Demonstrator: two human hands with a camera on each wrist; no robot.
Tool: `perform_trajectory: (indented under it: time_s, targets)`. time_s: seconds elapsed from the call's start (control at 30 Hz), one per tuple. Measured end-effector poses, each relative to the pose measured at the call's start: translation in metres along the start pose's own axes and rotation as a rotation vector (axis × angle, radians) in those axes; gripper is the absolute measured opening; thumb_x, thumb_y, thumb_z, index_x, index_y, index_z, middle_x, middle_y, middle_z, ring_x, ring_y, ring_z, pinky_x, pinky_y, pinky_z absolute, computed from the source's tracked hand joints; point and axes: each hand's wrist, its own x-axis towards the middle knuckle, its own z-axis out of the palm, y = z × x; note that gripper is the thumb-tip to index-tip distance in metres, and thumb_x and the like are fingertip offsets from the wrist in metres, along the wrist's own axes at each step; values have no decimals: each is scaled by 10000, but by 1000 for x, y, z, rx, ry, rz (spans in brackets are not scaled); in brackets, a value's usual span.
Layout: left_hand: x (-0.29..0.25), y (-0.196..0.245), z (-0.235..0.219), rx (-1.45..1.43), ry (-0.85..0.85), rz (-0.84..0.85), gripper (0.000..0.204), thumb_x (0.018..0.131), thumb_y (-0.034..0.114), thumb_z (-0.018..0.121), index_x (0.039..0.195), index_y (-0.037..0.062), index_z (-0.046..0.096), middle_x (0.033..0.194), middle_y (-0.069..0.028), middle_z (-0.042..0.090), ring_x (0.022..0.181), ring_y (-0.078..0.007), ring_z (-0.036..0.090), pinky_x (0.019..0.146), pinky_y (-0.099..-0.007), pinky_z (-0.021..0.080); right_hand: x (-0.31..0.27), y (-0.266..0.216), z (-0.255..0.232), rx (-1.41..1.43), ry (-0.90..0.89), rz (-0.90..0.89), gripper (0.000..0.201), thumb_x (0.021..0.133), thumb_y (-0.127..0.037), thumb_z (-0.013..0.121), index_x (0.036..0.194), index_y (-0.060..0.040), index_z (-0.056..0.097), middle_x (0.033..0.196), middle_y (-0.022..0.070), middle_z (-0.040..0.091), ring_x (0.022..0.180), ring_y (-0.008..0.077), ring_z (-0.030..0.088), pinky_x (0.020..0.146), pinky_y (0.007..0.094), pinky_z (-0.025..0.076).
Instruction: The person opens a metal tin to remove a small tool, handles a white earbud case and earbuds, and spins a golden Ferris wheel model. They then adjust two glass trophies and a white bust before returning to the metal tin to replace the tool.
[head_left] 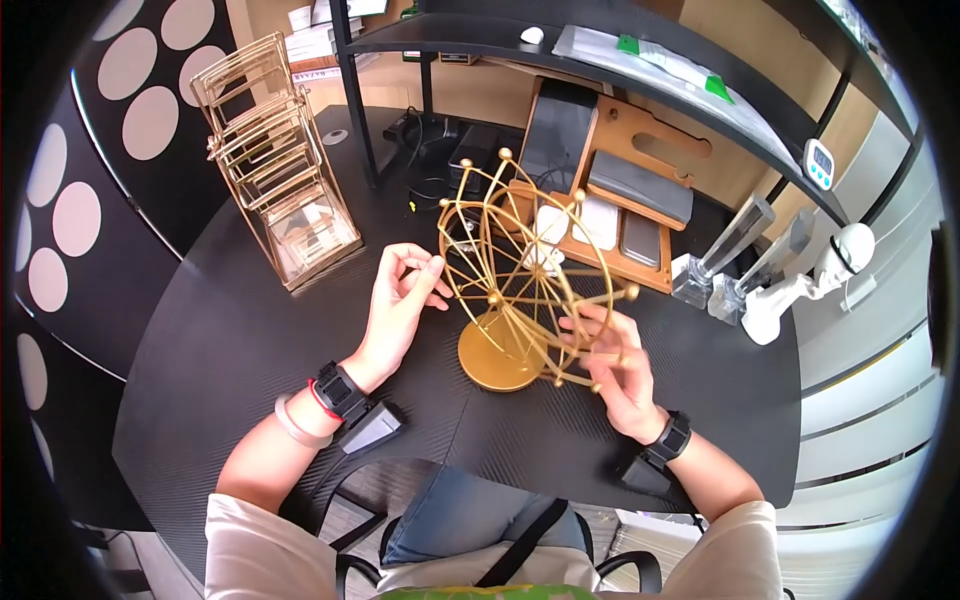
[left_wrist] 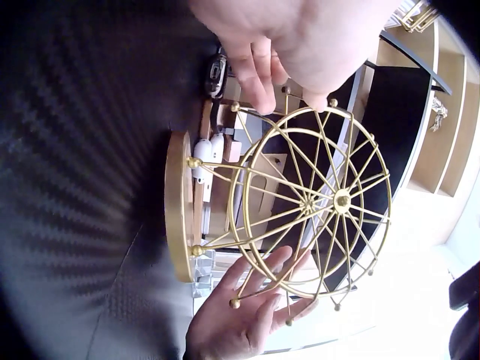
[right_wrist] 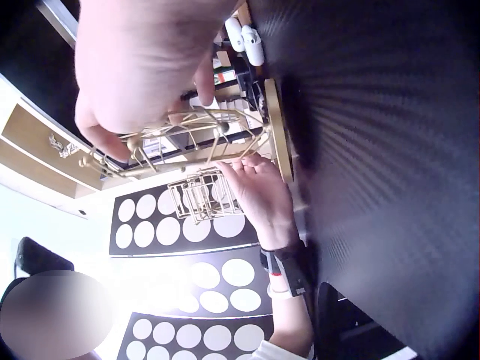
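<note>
A gold wire model Ferris wheel (head_left: 493, 297) with small ball ends stands upright on a round gold base (head_left: 500, 365) on the black desk. My left hand (head_left: 397, 310) is at the wheel's left side, fingers loosely bent. In the left wrist view its thumb tip overlaps the rim near a ball. My right hand (head_left: 620, 375), slightly blurred, is at the lower right rim, its thumb and fingers spread apart around the outer bars. In the right wrist view, that hand (right_wrist: 142, 67) covers part of the wheel.
At the desk's back left stands a gold wire rack (head_left: 280, 170). Behind the wheel is a wooden organizer (head_left: 640, 262) under a black shelf (head_left: 450, 32). Clear trophy-like blocks (head_left: 735, 235) and a white figure (head_left: 800, 290) stand on the right. A timer (head_left: 818, 165) hangs on the shelf frame.
</note>
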Motion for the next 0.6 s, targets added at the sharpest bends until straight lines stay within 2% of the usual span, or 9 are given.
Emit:
perform_trajectory:
  time_s: [0.03, 0.13, 0.23, 0.3, 0.37, 0.4, 0.47, 0.5, 0.6]
  targets:
    - [0, -2, -2, -2, 4, 3, 150, 1011, 224, 560, 1063, 99, 496, 888, 13, 526, 759, -85, 585, 651, -231, 493, 3, -4, -1, -33, -10, -31, 120, 980, -43, 474, 939, -24, 585, 1436, 255, 332, 1274, 439, 478, 1014, 578, 456]
    - [0, -4, -6, 58, -97, -58, 170, 1025, 249, 532, 961, 96, 498, 745, 25, 513, 628, -75, 565, 597, -224, 490, 4, -6, 2, 87, -4, -59, 163, 957, 45, 467, 1017, 9, 615, 1404, 242, 391, 1298, 423, 477, 1042, 529, 455]
    - [-3, 4, -5, -45, -283, -185, 342, 1055, 353, 438, 851, 81, 476, 612, -3, 512, 531, -92, 564, 503, -217, 470, 1, -5, 7, 181, 93, 73, 94, 930, 49, 502, 977, 2, 568, 1344, 215, 443, 1214, 346, 541, 1019, 461, 474]
    - [-8, 5, -3, -24, -386, -187, 390, 1067, 374, 384, 860, 67, 506, 634, -13, 536, 576, -105, 581, 559, -233, 488, 1, -3, 2, 120, 68, 82, 99, 926, 51, 509, 991, 2, 565, 1326, 199, 459, 1191, 312, 555, 1004, 433, 484]
    - [-8, 8, -3, 87, -517, -114, 365, 1070, 325, 390, 899, 43, 547, 715, -31, 579, 690, -106, 598, 670, -259, 510, 0, -1, 0, -164, 14, 205, 135, 913, 55, 543, 1037, 2, 545, 1301, 162, 484, 1159, 250, 562, 977, 382, 492]
    - [-10, 0, -2, 26, -527, -142, 295, 1050, 283, 457, 974, 17, 560, 810, -35, 599, 777, -102, 601, 735, -268, 508, 1, 0, 2, -163, 15, 206, 135, 913, 55, 543, 1037, 2, 545, 1301, 162, 484, 1159, 250, 562, 977, 382, 492]
    - [-10, -2, -2, 255, -655, -89, 252, 1018, 256, 538, 1065, 9, 557, 916, -40, 614, 869, -104, 607, 790, -282, 502, 3, 2, 9, -50, 149, 337, 219, 897, 61, 573, 1101, -4, 528, 1294, 141, 493, 1157, 230, 556, 973, 366, 492]
    - [-8, -1, -3, 328, -660, -155, 266, 991, 243, 590, 1130, 20, 548, 987, -45, 626, 931, -108, 605, 816, -294, 493, 1, 5, 7, -102, 130, 322, 330, 891, 67, 584, 1191, -21, 479, 1288, 144, 493, 1179, 239, 545, 975, 369, 493]
    - [-7, 0, -2, 281, -708, -137, 281, 982, 242, 606, 1152, 26, 549, 1061, -71, 646, 977, -125, 614, 857, -306, 498, -2, 12, 7, -73, 170, 345, 468, 904, 38, 599, 1323, -36, 404, 1342, 150, 469, 1239, 253, 517, 993, 377, 486]
